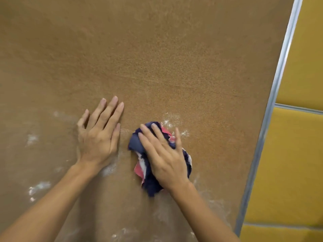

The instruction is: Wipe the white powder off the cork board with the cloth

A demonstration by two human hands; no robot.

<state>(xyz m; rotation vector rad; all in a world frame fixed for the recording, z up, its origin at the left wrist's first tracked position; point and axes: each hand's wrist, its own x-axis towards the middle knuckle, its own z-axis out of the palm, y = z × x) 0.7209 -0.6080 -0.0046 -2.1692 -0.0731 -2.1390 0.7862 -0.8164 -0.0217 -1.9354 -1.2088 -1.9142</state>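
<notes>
A large brown cork board (157,58) fills most of the view. My right hand (164,154) presses flat, fingers straight, on a bunched navy, pink and white cloth (148,182) against the board. A patch of white powder (172,121) lies just above the cloth. My left hand (97,135) rests flat on the board to the left of the cloth, fingers spread and straight. More white powder smears (37,187) show at the lower left and along the bottom of the board.
A silver metal frame (272,102) runs down the board's right edge. Beyond it are yellow padded panels (297,163) with grey seams.
</notes>
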